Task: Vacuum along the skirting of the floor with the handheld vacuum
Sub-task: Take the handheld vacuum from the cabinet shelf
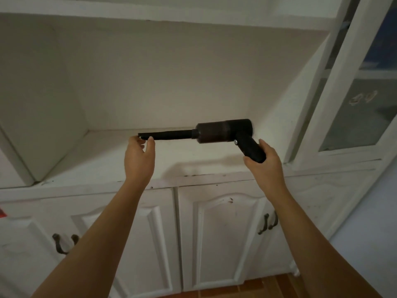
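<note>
A black handheld vacuum (223,131) with a long thin nozzle lies level over the white shelf (103,160) of a cabinet niche, its nozzle pointing left. My right hand (265,163) grips the lower end of its handle. My left hand (139,157) pinches the nozzle tip between thumb and fingers. The floor (257,287), brown tiles, shows at the bottom; the skirting is hidden from view.
White cabinet doors (217,237) with dark metal handles (268,222) stand below the shelf. A glass-fronted door (363,100) hangs open at the right. Another shelf board (150,16) runs overhead. A small red thing (2,212) sits at the left edge.
</note>
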